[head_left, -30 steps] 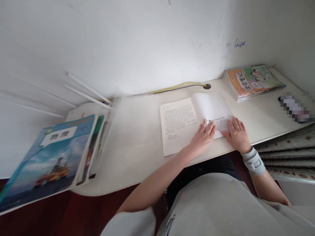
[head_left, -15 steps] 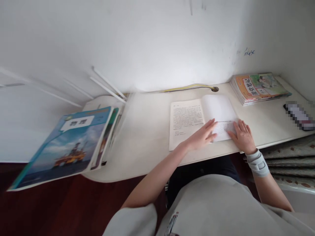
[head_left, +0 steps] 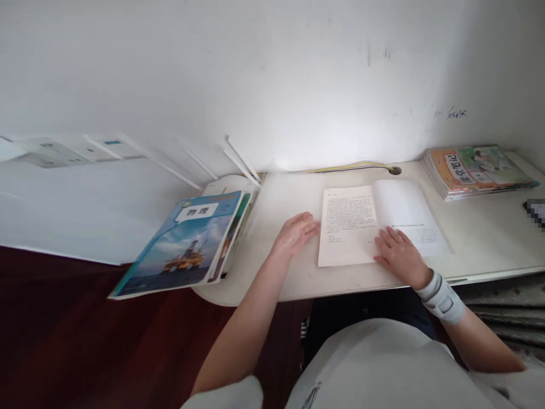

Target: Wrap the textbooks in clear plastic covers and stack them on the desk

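Observation:
An open book (head_left: 347, 250) lies flat on the white desk (head_left: 264, 227). Printed text fills much of its left page, while the right page shows a few lines on its lower half. My right hand (head_left: 400, 254), with a grey wrist band (head_left: 443, 296), rests on the lower right page near the fold, fingers spread. Just left of the book is my left hand (head_left: 296, 232), fingers stretched out and holding nothing. Whether its fingertips touch the book's edge I cannot tell.
At the left, a stack of books topped by a blue textbook (head_left: 187, 244) overhangs the desk edge. A pile of magazine-like books (head_left: 481, 170) stands at the back right. A phone (head_left: 535, 213) lies at the far right. Yellow and black cables (head_left: 361, 166) run along the wall to a round hole.
My left hand has moved off the right page to the left side of the book. My right hand has slid left toward the fold. The view has turned left.

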`<state>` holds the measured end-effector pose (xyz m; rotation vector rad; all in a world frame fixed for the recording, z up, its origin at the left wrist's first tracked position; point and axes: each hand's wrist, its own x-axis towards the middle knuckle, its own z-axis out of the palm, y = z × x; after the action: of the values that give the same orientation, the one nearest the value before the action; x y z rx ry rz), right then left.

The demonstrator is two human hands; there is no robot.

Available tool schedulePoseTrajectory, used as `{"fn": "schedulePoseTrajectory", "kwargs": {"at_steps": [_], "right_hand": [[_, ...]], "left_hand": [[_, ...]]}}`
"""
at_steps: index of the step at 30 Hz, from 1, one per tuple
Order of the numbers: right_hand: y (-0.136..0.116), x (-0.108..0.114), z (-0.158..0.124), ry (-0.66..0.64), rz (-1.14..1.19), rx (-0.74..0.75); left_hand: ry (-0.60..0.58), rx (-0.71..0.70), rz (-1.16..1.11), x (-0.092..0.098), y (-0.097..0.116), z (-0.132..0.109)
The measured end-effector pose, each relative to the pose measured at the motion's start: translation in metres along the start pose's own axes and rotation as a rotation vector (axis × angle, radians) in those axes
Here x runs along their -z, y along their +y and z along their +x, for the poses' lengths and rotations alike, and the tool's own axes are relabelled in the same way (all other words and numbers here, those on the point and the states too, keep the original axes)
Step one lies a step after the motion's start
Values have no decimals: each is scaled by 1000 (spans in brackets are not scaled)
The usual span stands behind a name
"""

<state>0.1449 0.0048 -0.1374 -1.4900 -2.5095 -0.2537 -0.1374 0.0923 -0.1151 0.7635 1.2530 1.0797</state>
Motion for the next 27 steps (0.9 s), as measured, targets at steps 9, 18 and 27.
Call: {"fn": "schedulePoseTrajectory", "kwargs": {"at_steps": [9,18,27], "right_hand": [[-3,-13,-5,46,4,-16],[-4,-15,-4,67,88,-58],[26,38,7,101,904,-180]], "left_hand": [[-115,22,332,-4,-1,1],[-167,-19,279,-25,2,-11],[-199,-416,199,-117,50,-34]]}}
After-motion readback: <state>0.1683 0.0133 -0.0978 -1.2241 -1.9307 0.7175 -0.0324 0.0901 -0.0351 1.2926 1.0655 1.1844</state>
